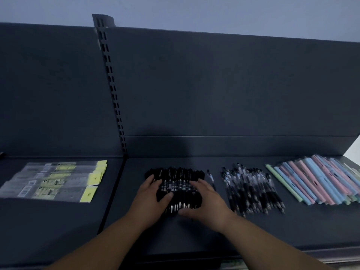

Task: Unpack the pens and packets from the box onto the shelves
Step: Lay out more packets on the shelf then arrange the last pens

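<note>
A heap of black pens (pixel 178 184) lies on the dark shelf (pixel 194 230) in the middle. My left hand (pixel 151 197) rests on the heap's left side with fingers spread over the pens. On the heap's right side lies my right hand (pixel 206 203), palm down, fingers apart. Neither hand lifts a pen. To the right sits a pile of clear-barrelled black pens (pixel 251 190), with one loose pen (pixel 211 179) between the piles. Pastel pens in wrappers (pixel 319 182) lie at the far right. Clear packets with yellow cards (pixel 56 180) lie on the left shelf section. The box is out of view.
A slotted upright post (pixel 112 84) divides the dark back panel into two sections. The shelf's front edge (pixel 331 258) runs along the bottom right. A pale wall shows above the back panel.
</note>
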The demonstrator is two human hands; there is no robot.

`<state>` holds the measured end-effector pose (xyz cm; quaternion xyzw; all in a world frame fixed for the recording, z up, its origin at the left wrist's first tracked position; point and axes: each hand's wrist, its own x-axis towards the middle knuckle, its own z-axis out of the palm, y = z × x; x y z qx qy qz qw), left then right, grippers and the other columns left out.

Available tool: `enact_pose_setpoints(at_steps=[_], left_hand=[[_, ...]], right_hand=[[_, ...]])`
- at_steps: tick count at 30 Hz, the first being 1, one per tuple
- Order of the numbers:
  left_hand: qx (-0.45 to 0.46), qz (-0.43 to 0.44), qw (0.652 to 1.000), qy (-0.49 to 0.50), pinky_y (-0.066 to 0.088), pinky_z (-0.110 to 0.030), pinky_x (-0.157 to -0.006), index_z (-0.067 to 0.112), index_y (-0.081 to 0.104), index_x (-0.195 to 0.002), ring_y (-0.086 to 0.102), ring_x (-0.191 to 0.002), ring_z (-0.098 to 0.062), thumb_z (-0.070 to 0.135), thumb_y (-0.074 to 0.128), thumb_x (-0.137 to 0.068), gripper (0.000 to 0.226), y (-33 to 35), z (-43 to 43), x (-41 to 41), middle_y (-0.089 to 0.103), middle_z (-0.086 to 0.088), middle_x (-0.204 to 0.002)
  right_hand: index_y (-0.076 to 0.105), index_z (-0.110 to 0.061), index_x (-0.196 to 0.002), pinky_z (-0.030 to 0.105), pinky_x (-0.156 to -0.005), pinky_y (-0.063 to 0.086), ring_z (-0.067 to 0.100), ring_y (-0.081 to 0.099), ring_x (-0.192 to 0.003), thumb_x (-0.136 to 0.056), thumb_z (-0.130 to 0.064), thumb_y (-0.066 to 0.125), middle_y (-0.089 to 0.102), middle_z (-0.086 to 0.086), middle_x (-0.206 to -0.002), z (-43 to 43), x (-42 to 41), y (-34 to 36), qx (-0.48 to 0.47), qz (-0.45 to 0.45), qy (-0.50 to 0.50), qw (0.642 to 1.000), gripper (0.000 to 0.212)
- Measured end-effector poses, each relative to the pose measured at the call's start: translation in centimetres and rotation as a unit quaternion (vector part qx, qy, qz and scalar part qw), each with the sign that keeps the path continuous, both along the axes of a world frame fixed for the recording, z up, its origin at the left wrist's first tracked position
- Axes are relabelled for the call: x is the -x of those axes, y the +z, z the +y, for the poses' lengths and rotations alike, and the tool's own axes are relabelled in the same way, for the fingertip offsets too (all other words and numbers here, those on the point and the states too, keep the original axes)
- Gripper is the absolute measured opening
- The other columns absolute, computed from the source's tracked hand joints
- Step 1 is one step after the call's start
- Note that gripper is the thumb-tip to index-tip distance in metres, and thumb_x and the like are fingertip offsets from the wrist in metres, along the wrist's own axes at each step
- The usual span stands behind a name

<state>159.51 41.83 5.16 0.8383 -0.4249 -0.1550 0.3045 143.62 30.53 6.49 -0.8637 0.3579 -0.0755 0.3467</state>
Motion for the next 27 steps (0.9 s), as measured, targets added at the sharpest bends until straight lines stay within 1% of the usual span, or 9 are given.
enact_pose_setpoints(at_steps=[6,10,15,17,19,21,22,24,27], left_hand=[[0.023,0.018,1.0,-0.005,0.015,-0.023,-0.116,0.022,0.027,-0.149,0.013,-0.145,-0.011,0.048,0.051,-0.093,0.066,-0.6,0.7,0.2,0.007,0.006,-0.16],[0.017,0.031,0.999,-0.035,0.0,-0.026,-0.115,0.028,0.01,-0.152,-0.009,-0.146,-0.011,0.044,0.038,-0.099,0.063,-1.0,0.9,0.8,-0.009,0.009,-0.16],[-0.009,0.039,0.998,-0.039,-0.005,-0.027,-0.114,0.028,0.005,-0.152,-0.016,-0.145,-0.011,0.045,0.028,-0.101,0.059,-0.9,0.7,0.6,-0.013,0.011,-0.159],[-0.022,0.027,0.998,-0.045,-0.005,-0.026,-0.114,0.028,0.006,-0.152,-0.016,-0.145,-0.012,0.045,0.027,-0.101,0.059,-0.9,0.9,0.3,-0.013,0.01,-0.159],[-0.018,0.025,0.998,-0.047,-0.004,-0.026,-0.114,0.029,0.009,-0.152,-0.015,-0.145,-0.012,0.046,0.028,-0.1,0.057,-0.8,0.9,0.0,-0.012,0.01,-0.159],[-0.006,0.027,0.999,-0.044,-0.004,-0.026,-0.113,0.032,0.011,-0.152,-0.015,-0.145,-0.01,0.047,0.028,-0.1,0.057,-0.9,1.1,-0.2,-0.012,0.012,-0.159],[-0.003,0.028,0.999,-0.043,-0.004,-0.026,-0.113,0.033,0.011,-0.151,-0.016,-0.145,-0.01,0.048,0.028,-0.099,0.057,-0.9,1.1,-0.2,-0.013,0.012,-0.159],[-0.012,0.012,0.998,-0.052,-0.005,-0.029,-0.115,0.036,0.009,-0.151,-0.02,-0.144,-0.01,0.05,0.028,-0.099,0.057,-1.1,1.1,0.0,-0.017,0.014,-0.158],[-0.04,-0.075,0.992,-0.09,-0.005,-0.036,-0.118,0.046,0.005,-0.148,-0.024,-0.142,-0.01,0.056,0.027,-0.097,0.057,-1.4,0.8,0.3,-0.021,0.016,-0.156]], right_hand=[[0.027,-0.027,-0.15,0.019,-0.114,0.016,0.008,0.017,-0.146,-0.072,-0.056,0.075,0.01,-0.007,-0.161,0.4,-0.7,-0.2,0.02,-0.009,-0.015,1.0,0.097],[0.012,-0.022,-0.154,0.027,-0.119,0.006,0.014,-0.004,-0.149,-0.087,-0.055,0.06,-0.006,-0.001,-0.163,1.0,-1.4,-0.5,0.032,0.036,0.015,0.999,0.09],[0.002,-0.019,-0.155,0.029,-0.118,-0.001,0.018,-0.016,-0.148,-0.095,-0.051,0.047,-0.016,0.002,-0.161,1.2,-2.9,-0.3,0.031,0.074,0.042,0.996,0.082],[0.006,-0.019,-0.155,0.028,-0.118,0.001,0.017,-0.012,-0.148,-0.094,-0.053,0.048,-0.012,0.001,-0.162,1.3,-3.1,-0.3,0.018,0.062,0.039,0.997,0.081],[0.018,-0.017,-0.154,0.024,-0.117,0.007,0.014,0.002,-0.149,-0.095,-0.05,0.05,0.002,0.0,-0.162,1.2,-2.8,-0.3,0.025,0.007,0.005,1.0,0.074],[0.037,-0.015,-0.147,0.02,-0.114,0.014,0.016,0.019,-0.146,-0.097,-0.039,0.051,0.023,0.003,-0.158,0.5,-2.0,-0.2,0.085,-0.05,-0.062,0.993,0.058],[0.044,-0.014,-0.143,0.02,-0.113,0.017,0.018,0.024,-0.143,-0.097,-0.033,0.051,0.03,0.004,-0.155,0.0,-1.4,-0.2,0.121,-0.049,-0.087,0.988,0.049],[0.054,-0.015,-0.135,0.023,-0.113,0.023,0.023,0.029,-0.138,-0.097,-0.021,0.048,0.035,0.005,-0.151,-1.2,-0.1,-0.1,0.172,0.013,-0.094,0.98,0.039],[0.059,-0.013,-0.124,0.029,-0.109,0.034,0.026,0.035,-0.13,-0.094,-0.011,0.043,0.037,0.006,-0.146,-2.3,1.2,-0.3,0.194,0.135,-0.069,0.969,0.034]])
